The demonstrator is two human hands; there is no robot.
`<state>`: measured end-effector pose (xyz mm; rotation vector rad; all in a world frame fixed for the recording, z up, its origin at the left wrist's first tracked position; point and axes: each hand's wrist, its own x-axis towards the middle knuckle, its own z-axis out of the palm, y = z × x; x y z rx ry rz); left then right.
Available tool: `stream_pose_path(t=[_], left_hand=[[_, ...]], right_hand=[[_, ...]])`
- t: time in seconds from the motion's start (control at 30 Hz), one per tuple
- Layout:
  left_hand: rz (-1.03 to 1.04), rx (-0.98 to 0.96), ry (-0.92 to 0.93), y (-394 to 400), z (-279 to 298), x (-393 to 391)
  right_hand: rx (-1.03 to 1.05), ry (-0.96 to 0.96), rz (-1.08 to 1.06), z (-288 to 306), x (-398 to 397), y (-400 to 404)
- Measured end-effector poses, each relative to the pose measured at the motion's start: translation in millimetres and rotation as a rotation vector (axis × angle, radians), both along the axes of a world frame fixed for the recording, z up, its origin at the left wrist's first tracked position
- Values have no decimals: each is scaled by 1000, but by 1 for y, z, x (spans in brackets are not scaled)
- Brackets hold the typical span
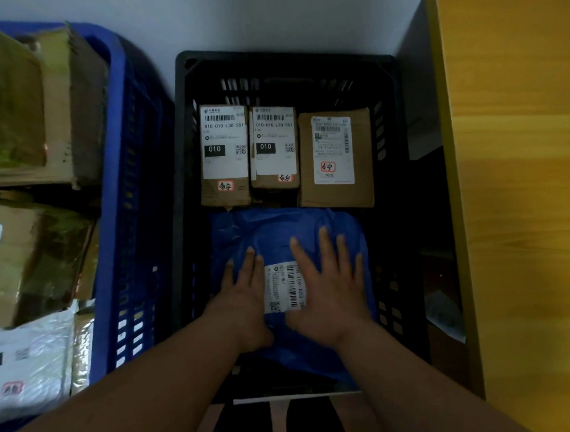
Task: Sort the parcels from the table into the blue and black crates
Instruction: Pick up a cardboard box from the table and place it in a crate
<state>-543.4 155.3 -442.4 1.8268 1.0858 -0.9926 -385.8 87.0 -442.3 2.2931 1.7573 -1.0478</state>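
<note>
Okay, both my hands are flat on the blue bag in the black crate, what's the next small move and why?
Probably lift both hands straight up and out. The blue bag already lies in the black crate in front of three cardboard boxes, and the left hand and right hand rest flat on it, gripping nothing.

The left cardboard box (224,154) in the black crate (283,57) carries a white shipping label reading "010-010 L30 551" above a black block with "010", and the middle cardboard box (274,147) beside it bears the same code and the same "010" block. On the blue mailer bag (278,235) a white label (285,287) shows a barcode and the partly hidden characters "169-A03". The label on the right cardboard box (336,158) is too blurred to read.
</note>
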Motion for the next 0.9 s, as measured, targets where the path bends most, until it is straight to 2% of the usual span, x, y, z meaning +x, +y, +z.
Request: stream_pose_path(t=[0.13,0.37,0.67,0.8,0.9], left_hand=[[-43,22,-51,-7,1,-3],[-70,146,134,-21,-30,25],[-106,187,135,-21,-65,23],[-152,156,141,-12,-47,24],[-245,204,55,15,-27,14]], right_hand=[[-264,-71,113,-14,3,-30],[-403,-190,94,-40,-5,-13],[-426,-207,56,-63,-11,-7],[-456,-205,157,-45,-4,-5],[-377,-281,286,-28,0,4]])
